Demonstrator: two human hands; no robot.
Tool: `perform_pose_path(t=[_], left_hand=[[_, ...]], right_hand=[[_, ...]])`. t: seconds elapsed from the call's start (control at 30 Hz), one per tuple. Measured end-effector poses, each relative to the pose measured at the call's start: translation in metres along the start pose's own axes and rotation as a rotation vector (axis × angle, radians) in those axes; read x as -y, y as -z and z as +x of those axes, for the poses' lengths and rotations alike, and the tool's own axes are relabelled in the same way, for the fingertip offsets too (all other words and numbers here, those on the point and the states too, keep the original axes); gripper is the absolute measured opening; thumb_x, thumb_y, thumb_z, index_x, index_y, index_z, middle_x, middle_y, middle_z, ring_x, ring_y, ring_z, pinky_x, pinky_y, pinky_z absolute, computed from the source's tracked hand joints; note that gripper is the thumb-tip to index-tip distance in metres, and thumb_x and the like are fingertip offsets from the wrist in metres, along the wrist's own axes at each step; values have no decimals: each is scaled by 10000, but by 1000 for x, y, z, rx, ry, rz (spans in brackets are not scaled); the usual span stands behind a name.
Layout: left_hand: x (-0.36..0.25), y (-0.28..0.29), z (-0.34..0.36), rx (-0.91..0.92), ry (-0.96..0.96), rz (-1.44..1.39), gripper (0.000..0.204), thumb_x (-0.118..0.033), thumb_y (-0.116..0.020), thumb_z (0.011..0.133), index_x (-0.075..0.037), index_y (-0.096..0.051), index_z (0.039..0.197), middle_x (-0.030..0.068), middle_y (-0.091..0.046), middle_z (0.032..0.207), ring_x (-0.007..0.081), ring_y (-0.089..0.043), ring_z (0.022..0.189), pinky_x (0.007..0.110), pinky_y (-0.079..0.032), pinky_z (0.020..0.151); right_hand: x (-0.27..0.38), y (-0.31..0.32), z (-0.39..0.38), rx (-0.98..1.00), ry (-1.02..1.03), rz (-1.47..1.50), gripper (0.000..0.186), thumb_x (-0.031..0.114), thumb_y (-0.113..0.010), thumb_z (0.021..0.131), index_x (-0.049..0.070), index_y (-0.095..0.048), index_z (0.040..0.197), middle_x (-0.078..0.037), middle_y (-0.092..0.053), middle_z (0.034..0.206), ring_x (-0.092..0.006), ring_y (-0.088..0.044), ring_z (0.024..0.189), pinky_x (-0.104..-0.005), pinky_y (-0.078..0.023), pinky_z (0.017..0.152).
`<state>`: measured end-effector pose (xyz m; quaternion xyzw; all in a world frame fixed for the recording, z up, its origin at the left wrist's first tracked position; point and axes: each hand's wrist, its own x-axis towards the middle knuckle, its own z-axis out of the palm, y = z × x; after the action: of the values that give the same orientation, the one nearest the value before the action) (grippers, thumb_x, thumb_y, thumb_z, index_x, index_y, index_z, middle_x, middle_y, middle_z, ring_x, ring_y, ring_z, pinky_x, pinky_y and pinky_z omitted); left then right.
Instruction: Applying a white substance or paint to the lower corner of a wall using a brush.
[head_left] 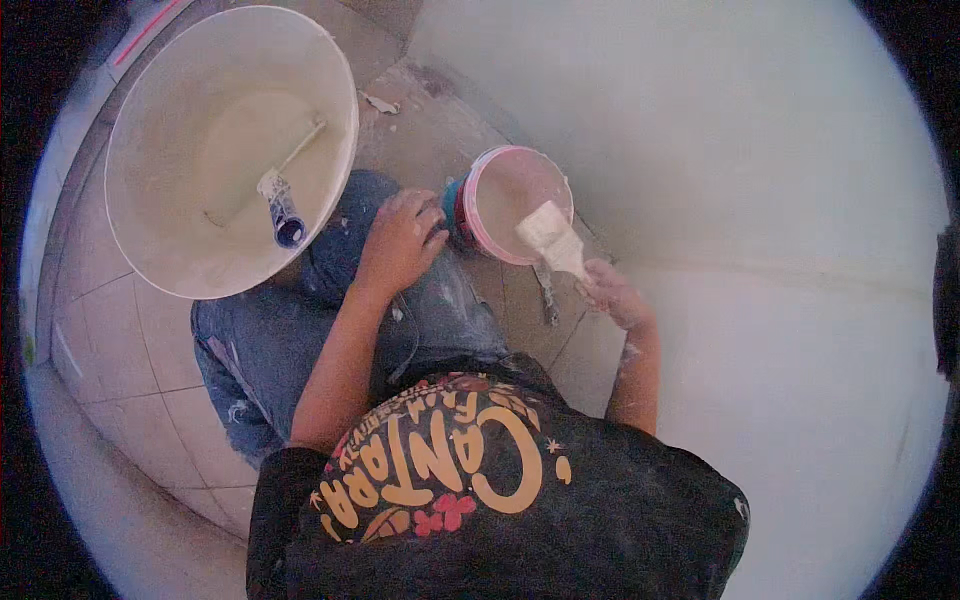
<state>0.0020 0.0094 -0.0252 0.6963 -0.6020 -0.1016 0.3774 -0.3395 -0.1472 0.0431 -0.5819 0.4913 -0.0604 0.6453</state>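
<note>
My right hand [610, 292] grips the handle of a wide paintbrush [543, 230], its pale bristles held over the near right rim of a small pink-rimmed bucket [500, 195] with pale liquid inside. My left hand [408, 225] rests open on my jeans-covered knee [335, 230], just left of that bucket, fingers loosely bent. A large white round tub [150, 160] stands at the upper left, holding pale liquid and a long pale roller [245, 205] with a dark blue handle. On the floor below the bucket lies a narrow paint-smeared tool [548, 300], partly hidden.
Pale wall surfaces [770, 150] fill the right side, meeting the tiled floor [130, 340] beside the bucket. A small white scrap [380, 103] lies near the back corner. My dark printed shirt covers the lower middle.
</note>
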Motion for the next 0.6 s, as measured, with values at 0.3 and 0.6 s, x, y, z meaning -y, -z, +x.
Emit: perform_pose_path(t=[0.3, 0.6], left_hand=[[0, -1, -2, -57, -52, -40, 235, -155, -675, 767, -28, -634, 961, 134, -569, 1128, 323, -517, 1102, 436, -407, 958], [-3, -3, 0, -28, -48, -32, 235, -150, -678, 751, -28, -616, 942, 140, -572, 1118, 335, -522, 1087, 451, -406, 955]], right_hand=[[3, -9, 20, -128, 82, -285, 264, 292, -617, 905, 69, -594, 1044, 52, -531, 754, -59, -455, 641, -227, -338, 524], [-10, -12, 12, -524, 435, -813, 296, 338, -591, 902, 80, -597, 1048, -205, -648, 913, -387, -636, 779, -420, -486, 654]])
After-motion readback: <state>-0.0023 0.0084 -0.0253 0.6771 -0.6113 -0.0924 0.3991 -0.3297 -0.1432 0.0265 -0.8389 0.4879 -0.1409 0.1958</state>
